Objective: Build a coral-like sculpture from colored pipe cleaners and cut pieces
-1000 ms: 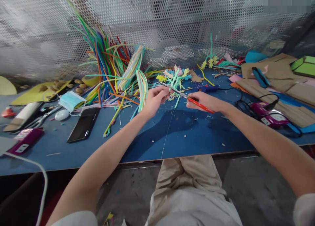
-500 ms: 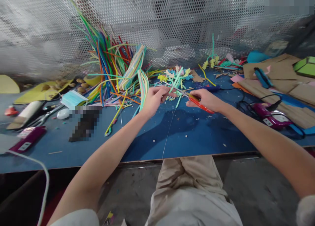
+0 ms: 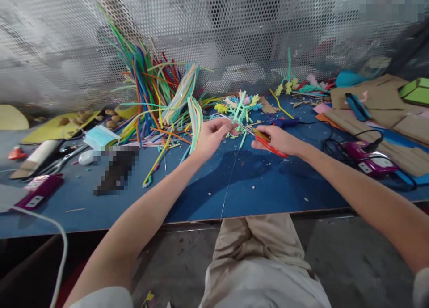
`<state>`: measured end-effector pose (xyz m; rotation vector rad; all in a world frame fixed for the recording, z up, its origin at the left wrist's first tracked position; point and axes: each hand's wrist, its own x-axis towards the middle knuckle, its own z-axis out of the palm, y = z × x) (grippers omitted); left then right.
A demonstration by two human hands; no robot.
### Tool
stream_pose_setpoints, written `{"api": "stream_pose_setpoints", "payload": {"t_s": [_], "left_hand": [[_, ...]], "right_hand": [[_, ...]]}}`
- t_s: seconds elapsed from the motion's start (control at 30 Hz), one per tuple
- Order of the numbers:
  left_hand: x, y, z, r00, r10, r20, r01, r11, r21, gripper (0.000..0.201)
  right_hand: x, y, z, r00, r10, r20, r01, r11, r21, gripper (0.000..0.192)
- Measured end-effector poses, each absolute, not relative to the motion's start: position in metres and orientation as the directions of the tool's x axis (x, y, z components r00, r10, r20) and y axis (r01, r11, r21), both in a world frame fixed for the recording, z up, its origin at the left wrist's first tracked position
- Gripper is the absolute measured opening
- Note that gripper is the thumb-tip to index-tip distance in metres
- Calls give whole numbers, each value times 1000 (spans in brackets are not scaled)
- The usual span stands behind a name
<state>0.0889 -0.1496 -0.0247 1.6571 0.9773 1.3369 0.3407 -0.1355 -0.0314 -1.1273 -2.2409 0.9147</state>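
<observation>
Scissors (image 3: 266, 142) with red handles sit in your right hand (image 3: 279, 139), fingers closed round them, blades pointing left toward your left hand (image 3: 212, 137). That hand pinches a thin wire (image 3: 229, 181) between fingertips; it trails down over the blue table (image 3: 268, 187) edge. Behind both hands lies a pile of coloured pipe cleaners (image 3: 157, 93).

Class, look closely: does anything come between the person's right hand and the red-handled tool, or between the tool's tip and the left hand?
Nothing visible does. The right hand grips the red-handled tool directly, and its metal tip reaches straight to the left hand above the blue table.
</observation>
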Motion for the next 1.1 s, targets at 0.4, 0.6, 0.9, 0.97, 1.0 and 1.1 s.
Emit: {"api": "stream_pose_setpoints", "payload": {"t_s": [0.4,0.6,0.9,0.97,1.0,1.1], "left_hand": [[89,-155,-20,195,903,382,191,-417,889,21],[86,-154,-18,254,878,405,200,-457,867,23],[85,-150,-23,218,890,402,157,-438,885,19],[86,-150,-24,217,891,398,153,-434,888,18],[86,-151,-24,219,892,395,162,-432,887,18],[88,-152,-25,224,895,387,215,-432,876,21]], "right_hand": [[336,-133,-47,-643,762,77,453,460,-764,43],[335,-133,-52,-642,764,71,430,435,-791,42],[322,-138,-54,-568,818,91,410,376,-831,41],[322,-136,-56,-561,823,94,468,408,-784,34],[322,-134,-56,-556,825,103,506,433,-746,30],[325,-130,-58,-536,834,130,629,498,-597,22]]}}
